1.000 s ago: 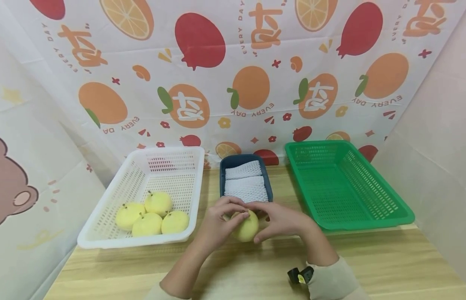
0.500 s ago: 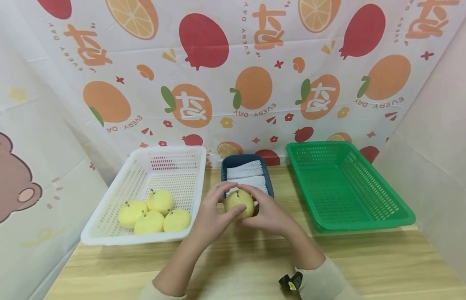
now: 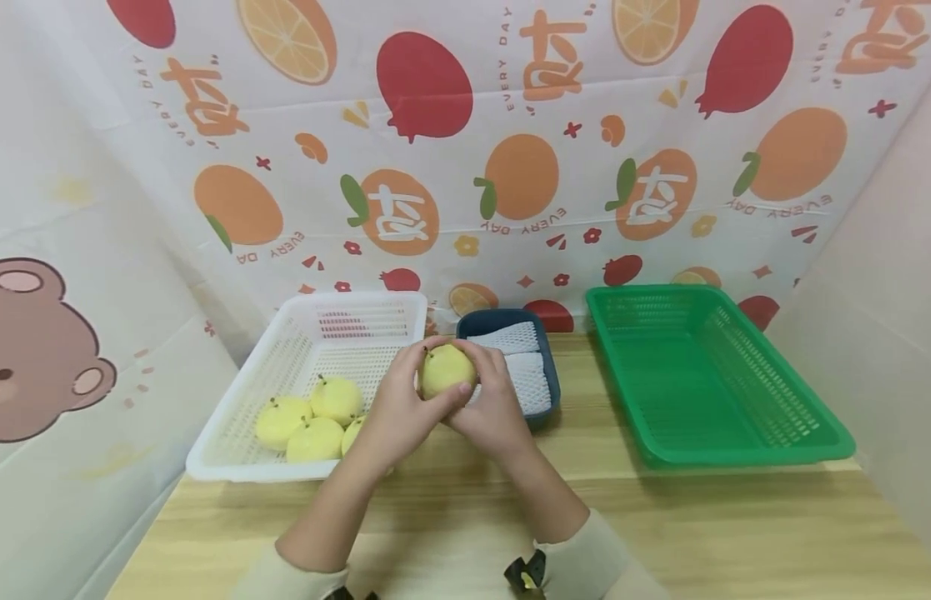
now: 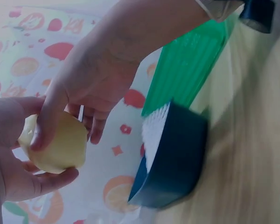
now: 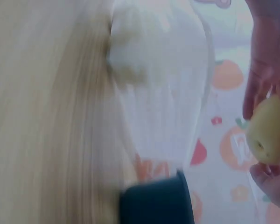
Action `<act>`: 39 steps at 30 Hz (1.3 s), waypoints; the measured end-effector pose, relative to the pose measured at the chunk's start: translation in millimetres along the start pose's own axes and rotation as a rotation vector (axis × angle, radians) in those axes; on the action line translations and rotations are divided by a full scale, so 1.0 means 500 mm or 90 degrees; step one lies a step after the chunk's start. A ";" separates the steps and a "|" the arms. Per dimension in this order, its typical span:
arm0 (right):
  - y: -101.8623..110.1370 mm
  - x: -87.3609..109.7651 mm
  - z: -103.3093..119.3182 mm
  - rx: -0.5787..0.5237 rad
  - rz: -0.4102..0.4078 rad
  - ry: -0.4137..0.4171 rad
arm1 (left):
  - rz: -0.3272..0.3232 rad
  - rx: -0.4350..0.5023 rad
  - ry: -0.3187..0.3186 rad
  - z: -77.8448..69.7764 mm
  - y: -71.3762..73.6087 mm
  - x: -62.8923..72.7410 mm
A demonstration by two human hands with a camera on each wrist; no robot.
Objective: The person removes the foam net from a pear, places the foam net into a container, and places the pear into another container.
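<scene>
Both hands hold a round yellow pear [image 3: 447, 372] with a short dark stem, raised above the table. My left hand [image 3: 399, 410] curves round its left side, thumb across the front. My right hand [image 3: 497, 408] grips it from the right, fingers over the far side. In the left wrist view, the pear [image 4: 63, 142] sits between the fingers and thumbs of both hands. The right wrist view shows the pear's [image 5: 269, 133] underside hollow. Several more pears [image 3: 315, 439] lie in the white basket [image 3: 232, 472], one partly hidden by my left wrist.
A dark blue box [image 3: 553, 383] with white foam net sleeves [image 3: 527, 379] stands just behind the right hand. At the right is a green plastic basket [image 3: 735, 456]. A fruit-print cloth [image 3: 465, 275] hangs behind the wooden table [image 3: 698, 533].
Both hands have lifted the pear from low in front of the blue box, up and to the left. The pear has turned, and the fingers now wrap it more closely.
</scene>
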State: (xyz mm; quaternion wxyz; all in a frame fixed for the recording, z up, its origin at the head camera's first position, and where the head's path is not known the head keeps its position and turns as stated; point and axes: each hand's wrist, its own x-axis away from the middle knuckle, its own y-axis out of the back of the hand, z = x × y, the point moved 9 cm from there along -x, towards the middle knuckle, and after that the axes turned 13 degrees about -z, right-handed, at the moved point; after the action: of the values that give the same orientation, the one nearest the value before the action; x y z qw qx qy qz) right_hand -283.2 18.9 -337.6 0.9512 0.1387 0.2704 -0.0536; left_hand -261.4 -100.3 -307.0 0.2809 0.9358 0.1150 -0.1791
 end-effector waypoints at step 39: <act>-0.155 0.069 -0.046 0.124 0.323 0.045 | 0.357 -0.389 0.001 0.269 -0.002 -0.170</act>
State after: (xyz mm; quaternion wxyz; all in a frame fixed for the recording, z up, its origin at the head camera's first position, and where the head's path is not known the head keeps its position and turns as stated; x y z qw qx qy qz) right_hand -279.1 -49.3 -392.7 0.9063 0.2945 0.2535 0.1659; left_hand -375.3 -185.5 -378.3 0.5836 0.8046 -0.0961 -0.0530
